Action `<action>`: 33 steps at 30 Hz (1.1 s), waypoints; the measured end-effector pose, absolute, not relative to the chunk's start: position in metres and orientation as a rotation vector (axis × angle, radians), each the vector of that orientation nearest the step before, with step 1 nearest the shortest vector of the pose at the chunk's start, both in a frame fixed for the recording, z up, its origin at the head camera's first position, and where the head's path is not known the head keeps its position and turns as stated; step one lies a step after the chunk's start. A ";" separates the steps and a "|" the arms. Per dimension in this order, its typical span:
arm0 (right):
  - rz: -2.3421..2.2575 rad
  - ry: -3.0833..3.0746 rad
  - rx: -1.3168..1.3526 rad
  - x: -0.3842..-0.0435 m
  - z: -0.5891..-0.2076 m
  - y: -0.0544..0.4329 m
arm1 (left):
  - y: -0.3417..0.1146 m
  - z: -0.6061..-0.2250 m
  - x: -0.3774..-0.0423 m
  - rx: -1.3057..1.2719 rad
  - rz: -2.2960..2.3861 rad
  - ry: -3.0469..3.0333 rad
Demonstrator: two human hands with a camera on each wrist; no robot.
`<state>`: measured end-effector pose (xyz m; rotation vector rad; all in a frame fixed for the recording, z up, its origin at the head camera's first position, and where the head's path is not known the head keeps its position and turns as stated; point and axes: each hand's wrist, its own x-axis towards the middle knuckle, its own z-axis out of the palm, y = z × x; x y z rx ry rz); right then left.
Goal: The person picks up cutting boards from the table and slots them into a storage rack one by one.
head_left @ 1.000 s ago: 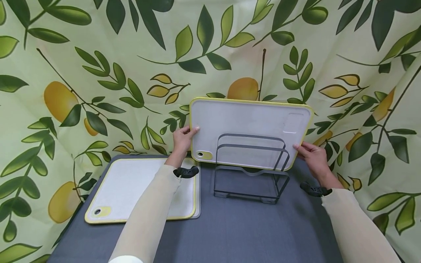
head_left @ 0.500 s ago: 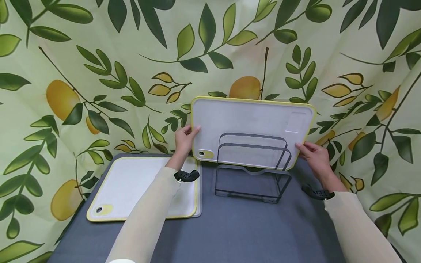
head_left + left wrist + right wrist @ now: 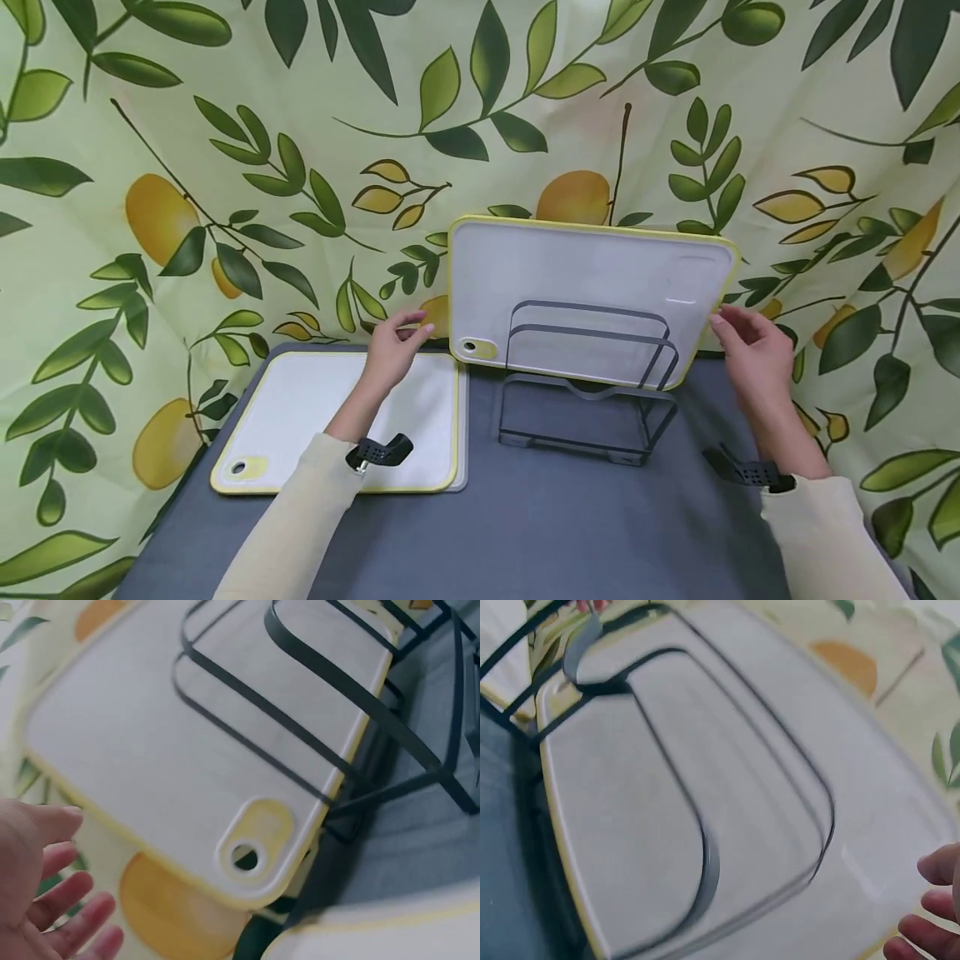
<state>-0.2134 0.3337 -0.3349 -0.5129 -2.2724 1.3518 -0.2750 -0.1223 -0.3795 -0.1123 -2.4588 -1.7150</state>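
A white cutting board (image 3: 585,262) with a yellow rim stands on its long edge in a dark wire rack (image 3: 637,392), leaning back behind the wire loops. Its yellow corner patch with a hole (image 3: 274,821) is at the lower left. My left hand (image 3: 393,350) is off the board's left edge, fingers spread and holding nothing; a gap shows in the left wrist view. At the right edge, my right hand (image 3: 757,346) has loosely bent fingers; in the right wrist view the fingertips (image 3: 919,926) are right by the rim, not wrapped round it.
On the table's left lies another white, yellow-rimmed cutting board (image 3: 300,400), with a greyish board edge (image 3: 462,433) showing under it. The grey tablecloth (image 3: 555,533) extends in front of the rack. A leaf-and-fruit patterned curtain (image 3: 300,117) hangs close behind.
My left hand has let go of the board and drawn back left. The right hand has loosened and moved slightly outward. The board stays standing in the rack; the head view has shifted a little.
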 end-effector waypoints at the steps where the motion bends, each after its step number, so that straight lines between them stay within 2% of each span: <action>1: 1.318 -2.273 -0.505 -0.211 -0.332 0.329 | -0.129 -0.380 -0.269 -0.118 -1.693 -2.474; 7: 1.220 -2.235 -0.396 -0.198 -0.321 0.299 | -0.162 -0.393 -0.244 -0.131 -1.484 -2.572; 14: 1.188 -2.190 -0.086 -0.188 -0.327 0.257 | -0.194 -0.411 -0.219 -0.080 -1.302 -2.628; 25: 1.096 -2.197 0.330 -0.178 -0.359 0.194 | -0.247 -0.434 -0.190 0.169 -1.096 -2.577; 33: 1.124 -2.195 0.403 -0.176 -0.384 0.160 | -0.278 -0.447 -0.172 0.444 -1.099 -2.449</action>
